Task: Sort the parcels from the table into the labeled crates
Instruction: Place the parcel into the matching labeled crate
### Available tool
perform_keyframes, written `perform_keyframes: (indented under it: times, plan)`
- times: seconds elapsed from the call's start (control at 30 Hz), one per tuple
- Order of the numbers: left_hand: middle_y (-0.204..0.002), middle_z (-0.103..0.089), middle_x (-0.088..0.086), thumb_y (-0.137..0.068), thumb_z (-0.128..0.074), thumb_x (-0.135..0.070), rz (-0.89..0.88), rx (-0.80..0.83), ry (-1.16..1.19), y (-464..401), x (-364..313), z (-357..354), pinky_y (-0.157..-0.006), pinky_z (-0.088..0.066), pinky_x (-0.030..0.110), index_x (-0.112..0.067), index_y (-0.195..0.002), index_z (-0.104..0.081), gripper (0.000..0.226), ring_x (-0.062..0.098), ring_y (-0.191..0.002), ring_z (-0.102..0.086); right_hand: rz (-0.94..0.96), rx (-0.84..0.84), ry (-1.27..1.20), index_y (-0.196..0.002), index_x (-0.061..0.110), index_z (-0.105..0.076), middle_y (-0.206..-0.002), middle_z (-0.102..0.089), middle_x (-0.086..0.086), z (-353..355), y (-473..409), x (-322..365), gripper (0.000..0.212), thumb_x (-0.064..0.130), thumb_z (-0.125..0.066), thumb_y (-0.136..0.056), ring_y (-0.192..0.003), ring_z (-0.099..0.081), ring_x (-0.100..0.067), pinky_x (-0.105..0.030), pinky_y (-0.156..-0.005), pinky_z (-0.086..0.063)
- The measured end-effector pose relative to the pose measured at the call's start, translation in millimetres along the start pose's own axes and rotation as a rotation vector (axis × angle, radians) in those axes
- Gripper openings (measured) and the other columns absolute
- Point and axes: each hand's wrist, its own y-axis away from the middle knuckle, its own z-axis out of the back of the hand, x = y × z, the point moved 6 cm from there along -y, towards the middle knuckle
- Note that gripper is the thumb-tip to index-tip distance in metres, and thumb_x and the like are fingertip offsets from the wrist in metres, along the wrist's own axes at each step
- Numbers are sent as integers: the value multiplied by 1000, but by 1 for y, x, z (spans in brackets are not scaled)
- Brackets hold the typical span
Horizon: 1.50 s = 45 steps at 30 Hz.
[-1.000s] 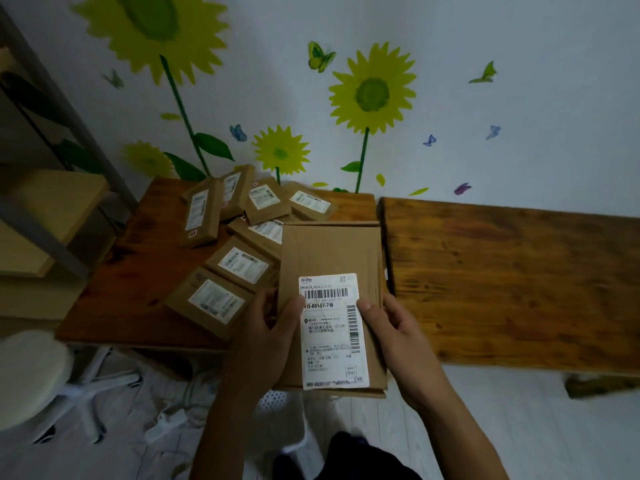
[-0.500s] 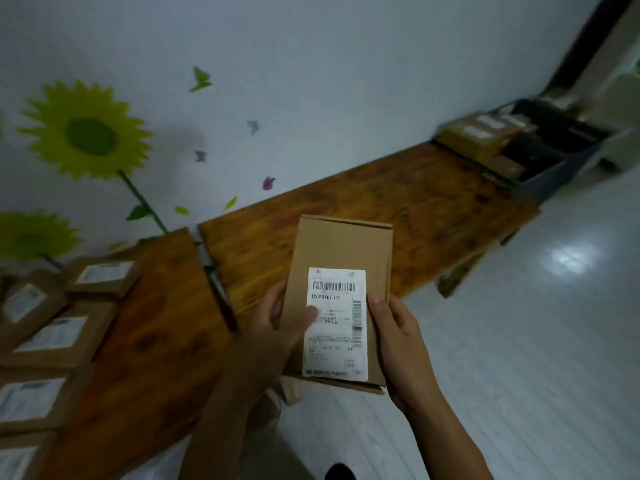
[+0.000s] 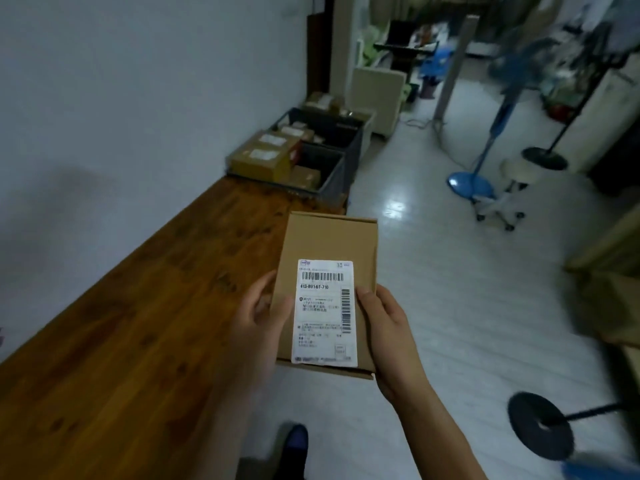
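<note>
Labelled parcel (image 3: 329, 271) gripped by fingers of left hand (image 3: 258, 322) and right hand (image 3: 388, 327), worktop (image 3: 138, 323) left, crates (image 3: 332, 157) far

The room is lying in dim, bluish light. A pale glare patch is shining on the glossy floor (image 3: 394, 207), just right of the far end of the counter (image 3: 145, 323), whose wood is reading dark. The white label (image 3: 325, 311) on the parcel (image 3: 327, 296) is staying sharp and legible, as are the hands. Beyond the counter, the background is smearing into soft blur. Wide-angle bending is curving lines towards the frame edges, and the lower right corner is streaking.
</note>
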Motion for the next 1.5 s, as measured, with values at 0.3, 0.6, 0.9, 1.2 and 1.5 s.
perform_keyframes:
  times: [0.3,0.6,0.9,1.2,1.5]
  plan:
    - [-110,-67,-14,-99,-55,-30,-42,227,67,-214,-44,-105,-68,-54,24,-38,-130,-49,32,6,-93,-68,61,-189,-12,-128,35,-61,-102,-77,10,19,-184,72,32,46,-51,-100,-91,-74,-8,-30,-80,-56]
    - [-88,-74,-11,-98,-60,-29,1,445,5,-390,-71,-275,-53,-48,8,-27,-126,-53,29,-10,-78,-66,44,-378,-98,-126,36,-64,-108,-77,7,108,-375,121,29,43,-48,-103,-99,-74,-15,-47,-95,-56]
    - [-94,-63,-15,-103,-53,-28,-17,344,-113,-570,-105,-460,-62,-44,13,-34,-117,-53,15,-17,-69,-59,36,-329,-58,-108,43,-70,-99,-77,13,214,-616,184,25,44,-46,-104,-92,-74,-9,-34,-81,-58]
    - [-109,-67,-6,-98,-62,-27,9,216,-142,-765,-120,-576,-84,-54,36,-40,-104,-55,16,12,-97,-65,-14,-245,122,-108,45,-69,-93,-76,20,263,-853,240,27,47,-42,-105,-84,-72,-1,-21,-70,-53]
    - [-114,-56,-18,-94,-67,-33,-24,138,-303,-1015,-90,-656,-84,-48,13,-35,-124,-48,35,-1,-102,-57,-22,-116,438,-125,44,-57,-112,-69,10,241,-1153,269,32,51,-32,-106,-96,-66,-7,-39,-92,-57]
